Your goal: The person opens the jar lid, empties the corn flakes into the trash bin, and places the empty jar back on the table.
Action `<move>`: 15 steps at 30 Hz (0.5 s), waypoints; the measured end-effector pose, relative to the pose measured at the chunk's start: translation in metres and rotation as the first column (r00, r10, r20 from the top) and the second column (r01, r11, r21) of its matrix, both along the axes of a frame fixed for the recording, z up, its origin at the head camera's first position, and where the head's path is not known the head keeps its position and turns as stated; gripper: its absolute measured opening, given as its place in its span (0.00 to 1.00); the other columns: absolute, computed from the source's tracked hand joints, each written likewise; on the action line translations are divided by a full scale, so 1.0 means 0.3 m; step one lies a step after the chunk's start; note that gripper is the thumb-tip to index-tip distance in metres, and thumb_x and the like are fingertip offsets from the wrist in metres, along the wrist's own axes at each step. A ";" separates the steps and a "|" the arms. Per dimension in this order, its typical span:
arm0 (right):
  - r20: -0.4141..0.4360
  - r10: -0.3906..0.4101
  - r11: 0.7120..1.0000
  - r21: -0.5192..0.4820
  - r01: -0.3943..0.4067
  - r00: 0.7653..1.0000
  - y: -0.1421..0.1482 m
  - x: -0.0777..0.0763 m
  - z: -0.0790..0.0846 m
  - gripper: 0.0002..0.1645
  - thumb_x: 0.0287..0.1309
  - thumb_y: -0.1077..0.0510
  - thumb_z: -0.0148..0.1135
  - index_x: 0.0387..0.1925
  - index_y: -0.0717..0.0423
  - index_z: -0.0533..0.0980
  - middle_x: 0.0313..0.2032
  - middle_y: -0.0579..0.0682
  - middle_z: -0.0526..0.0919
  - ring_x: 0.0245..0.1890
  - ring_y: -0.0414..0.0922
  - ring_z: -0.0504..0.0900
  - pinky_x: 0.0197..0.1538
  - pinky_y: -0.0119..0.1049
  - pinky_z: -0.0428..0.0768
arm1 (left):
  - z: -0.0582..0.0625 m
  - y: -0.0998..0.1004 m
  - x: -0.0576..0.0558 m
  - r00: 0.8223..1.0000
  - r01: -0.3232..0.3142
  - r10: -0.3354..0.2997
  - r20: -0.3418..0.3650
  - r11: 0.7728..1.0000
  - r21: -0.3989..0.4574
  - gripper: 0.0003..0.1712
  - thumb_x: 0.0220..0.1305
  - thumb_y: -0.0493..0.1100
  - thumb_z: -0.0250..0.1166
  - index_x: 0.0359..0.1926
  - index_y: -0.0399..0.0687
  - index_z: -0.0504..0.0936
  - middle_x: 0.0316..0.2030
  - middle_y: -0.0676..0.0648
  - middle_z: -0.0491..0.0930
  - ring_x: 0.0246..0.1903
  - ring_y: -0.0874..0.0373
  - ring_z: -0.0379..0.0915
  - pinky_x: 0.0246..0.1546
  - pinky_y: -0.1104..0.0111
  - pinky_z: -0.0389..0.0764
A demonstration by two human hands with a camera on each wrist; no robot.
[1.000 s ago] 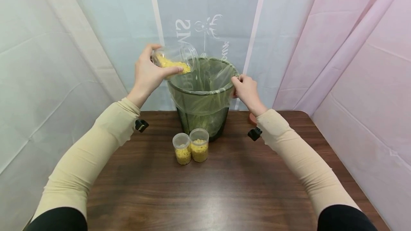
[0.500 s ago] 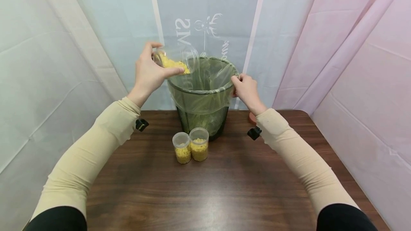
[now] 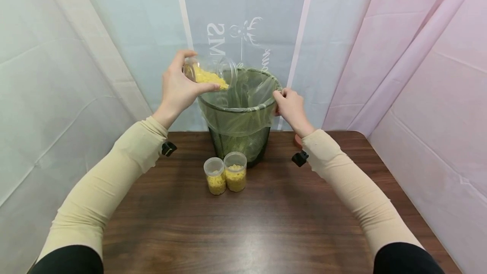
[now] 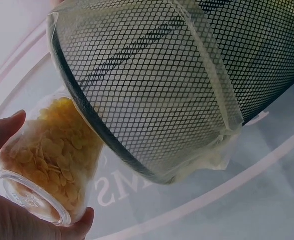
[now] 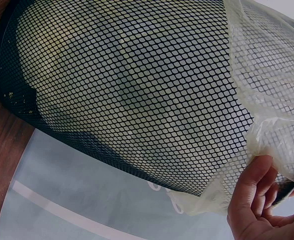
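Observation:
My left hand (image 3: 176, 90) grips a clear jar (image 3: 209, 63) of yellow flakes, tilted on its side with its mouth over the left rim of a black mesh wastebasket (image 3: 240, 145). Thumb and fingers wrap the base end in the left wrist view, and flakes (image 4: 57, 155) lie along the lower wall. A thin yellowish bin liner (image 3: 239, 122) lines the basket and folds down over its rim. My right hand (image 3: 292, 107) pinches the liner at the right of the rim. In the right wrist view its fingers (image 5: 251, 187) curl at the bunched liner (image 5: 269, 132).
Two clear jars stand side by side before the basket, a smaller one (image 3: 216, 183) and a larger one (image 3: 236, 179), both partly filled with yellow flakes. A reddish round thing (image 3: 298, 140) lies behind my right wrist on the brown table (image 3: 243, 227). Curtains surround the table.
The jar in my left hand has shifted slightly right and tipped a little more, mouth lower. Its flakes lie nearer the mouth. My right hand keeps its place at the rim.

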State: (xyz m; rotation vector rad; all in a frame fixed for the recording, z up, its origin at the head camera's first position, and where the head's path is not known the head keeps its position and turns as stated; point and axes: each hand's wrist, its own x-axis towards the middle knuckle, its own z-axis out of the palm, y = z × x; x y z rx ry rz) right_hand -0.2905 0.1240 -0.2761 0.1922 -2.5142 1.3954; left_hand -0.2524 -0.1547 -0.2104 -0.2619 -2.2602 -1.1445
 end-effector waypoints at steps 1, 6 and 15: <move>-0.002 0.000 1.000 0.001 0.000 1.000 0.000 -0.001 -0.001 0.18 0.62 0.49 0.44 0.20 0.54 0.64 0.15 0.48 0.74 0.19 0.46 0.79 0.32 0.38 0.84 | 0.001 0.000 0.000 1.000 0.000 0.000 -0.001 1.000 -0.001 0.48 0.30 0.56 0.81 0.57 0.58 0.71 0.47 0.52 0.77 0.34 0.59 0.69 0.32 0.70 0.71; -0.007 -0.002 1.000 0.001 0.002 1.000 -0.001 -0.001 -0.002 0.18 0.62 0.49 0.44 0.20 0.54 0.64 0.15 0.48 0.74 0.20 0.46 0.79 0.31 0.37 0.83 | 0.007 -0.001 -0.002 1.000 -0.001 0.000 -0.014 1.000 -0.018 0.48 0.29 0.56 0.82 0.57 0.57 0.72 0.51 0.50 0.77 0.41 0.60 0.68 0.40 0.69 0.69; -0.007 -0.002 1.000 -0.011 0.002 1.000 -0.006 -0.005 -0.001 0.17 0.61 0.50 0.44 0.20 0.54 0.64 0.15 0.48 0.74 0.20 0.46 0.79 0.30 0.36 0.83 | 0.011 0.003 0.002 0.999 -0.002 -0.002 -0.049 0.997 -0.080 0.50 0.28 0.51 0.83 0.59 0.55 0.72 0.52 0.49 0.76 0.53 0.56 0.68 0.56 0.64 0.66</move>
